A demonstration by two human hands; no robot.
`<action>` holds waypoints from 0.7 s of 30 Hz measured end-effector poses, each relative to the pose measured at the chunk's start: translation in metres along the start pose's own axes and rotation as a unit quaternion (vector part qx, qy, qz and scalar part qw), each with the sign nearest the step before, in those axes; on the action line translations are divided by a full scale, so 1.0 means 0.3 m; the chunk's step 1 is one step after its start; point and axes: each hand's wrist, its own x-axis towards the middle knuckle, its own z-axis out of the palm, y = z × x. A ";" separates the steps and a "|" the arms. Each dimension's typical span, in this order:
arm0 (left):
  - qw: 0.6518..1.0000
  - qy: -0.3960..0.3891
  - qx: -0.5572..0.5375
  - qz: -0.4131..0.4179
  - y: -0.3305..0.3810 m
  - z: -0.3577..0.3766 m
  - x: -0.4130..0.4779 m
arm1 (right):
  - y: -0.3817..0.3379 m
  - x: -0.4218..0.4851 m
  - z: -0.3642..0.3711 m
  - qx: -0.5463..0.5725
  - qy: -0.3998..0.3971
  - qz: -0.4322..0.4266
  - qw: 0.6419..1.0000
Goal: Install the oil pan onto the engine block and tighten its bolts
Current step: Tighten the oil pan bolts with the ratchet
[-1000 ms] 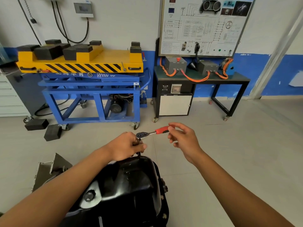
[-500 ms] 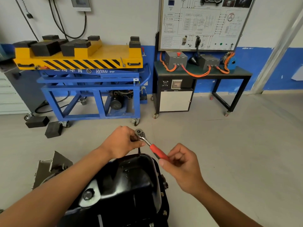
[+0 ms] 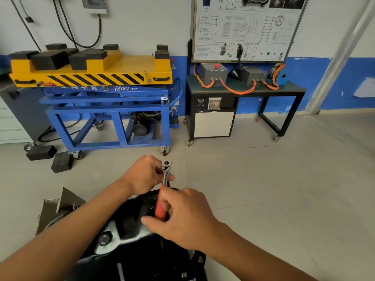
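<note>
Oil pan, far-rim bolt being tightened; ratchet held in both hands.
Nearest: black pan, low in view, sump upward, flange bolts showing along its right edge. Above it: right hand wraps the red grip for leverage; left hand curls round the neck, probably to steady the drive on a hidden bolt. Beyond: blue lift cart.

The single head-worn view looks forward and down, close over the hands, toward the far wall.
</note>
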 end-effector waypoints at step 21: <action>0.999 -0.031 0.026 0.004 0.001 -0.006 0.007 | 0.371 0.042 -0.254 0.284 0.013 0.188 0.940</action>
